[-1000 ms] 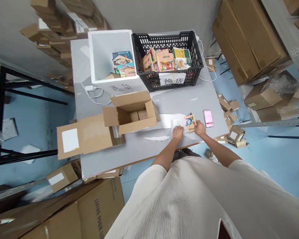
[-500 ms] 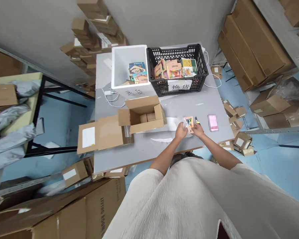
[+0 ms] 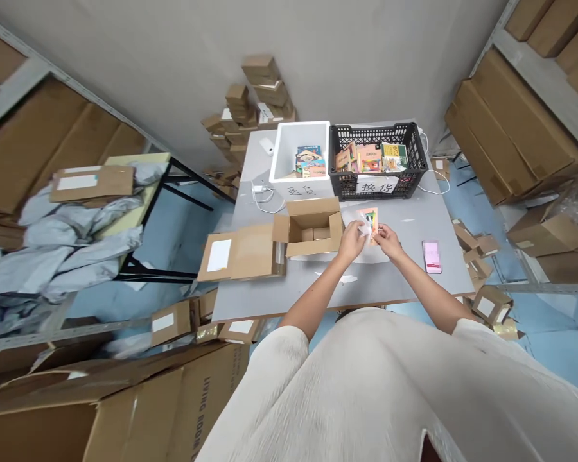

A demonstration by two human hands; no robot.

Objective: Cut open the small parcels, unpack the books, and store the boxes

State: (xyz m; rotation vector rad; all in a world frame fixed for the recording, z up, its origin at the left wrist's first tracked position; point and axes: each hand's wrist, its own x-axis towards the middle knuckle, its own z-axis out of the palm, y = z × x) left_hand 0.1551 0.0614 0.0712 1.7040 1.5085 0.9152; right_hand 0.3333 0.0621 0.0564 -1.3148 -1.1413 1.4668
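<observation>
A small orange picture book (image 3: 370, 217) is between my hands over the table, with translucent white wrapping (image 3: 365, 230) against its left side. My left hand (image 3: 352, 241) pinches this wrapping, fingers closed. At the book's lower right edge, my right hand (image 3: 388, 241) has its fingers closed on the book. Beneath both lies a pale sheet (image 3: 373, 257) on the grey tabletop (image 3: 289, 292). Just left of my left hand stands an open cardboard box (image 3: 313, 246), with smaller brown boxes inside. My fingers hide part of the book.
A white bin (image 3: 275, 154) and a black crate (image 3: 404, 183), both holding books, stand at the back. A phone (image 3: 432, 256) lies on the right. Flattened cardboard (image 3: 245, 250) extends left of the box. Wrapped parcels (image 3: 77, 256) fill a side table.
The view has swung left, shifting the table rightward in the picture. The book now stands more upright between my hands. The black and yellow tool by my right hand no longer shows.
</observation>
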